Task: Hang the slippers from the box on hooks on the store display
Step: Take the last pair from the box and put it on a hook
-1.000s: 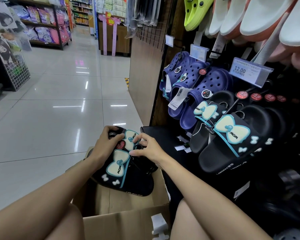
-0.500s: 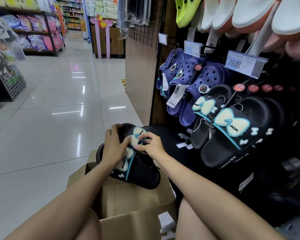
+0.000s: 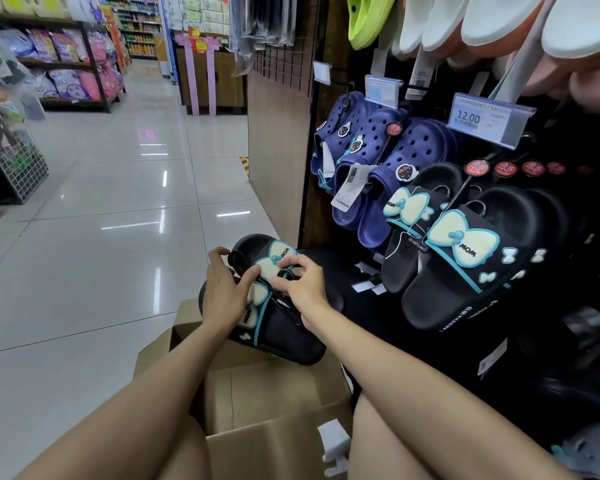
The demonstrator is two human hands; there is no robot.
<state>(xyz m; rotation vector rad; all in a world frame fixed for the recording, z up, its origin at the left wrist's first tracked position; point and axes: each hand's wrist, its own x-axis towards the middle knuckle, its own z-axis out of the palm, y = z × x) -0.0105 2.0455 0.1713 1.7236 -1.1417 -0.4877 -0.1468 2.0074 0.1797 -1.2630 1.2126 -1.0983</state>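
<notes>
Head view: I see my left hand (image 3: 224, 295) and right hand (image 3: 300, 285) gripping a pair of black foam slippers with cream-and-teal bows (image 3: 278, 306), held above the open brown cardboard box (image 3: 264, 403) that sits on the glossy tiled floor (image 3: 101, 237). The left fingers (image 3: 248, 273) are curled over the near slipper's bow strap, thumb side wrapped round its edge; the right fingers (image 3: 284, 263) are bent and pinching at a thin black plastic hanger loop (image 3: 284, 275) between the two bows. The fingertips of both hands almost meet at the middle of the pair. One slipper's open toe end pokes out beyond the left fingers, away from me; the other's sole runs back under the right wrist toward the box.

To the right of the right fingers, well apart, matching black bow slippers (image 3: 465, 258) hang tilted on the dark store display rack (image 3: 568, 237), with round red hanger tags above them. Above those, navy blue perforated clogs (image 3: 388, 174) hang in a row with a white paper tag dangling. A clear price holder reading 12.00 (image 3: 487, 119) juts out higher still, under white-and-pink soles (image 3: 499, 22) and a lime green clog (image 3: 368, 19). A small white plastic hook piece (image 3: 335, 441) rests at the box's near edge.
</notes>
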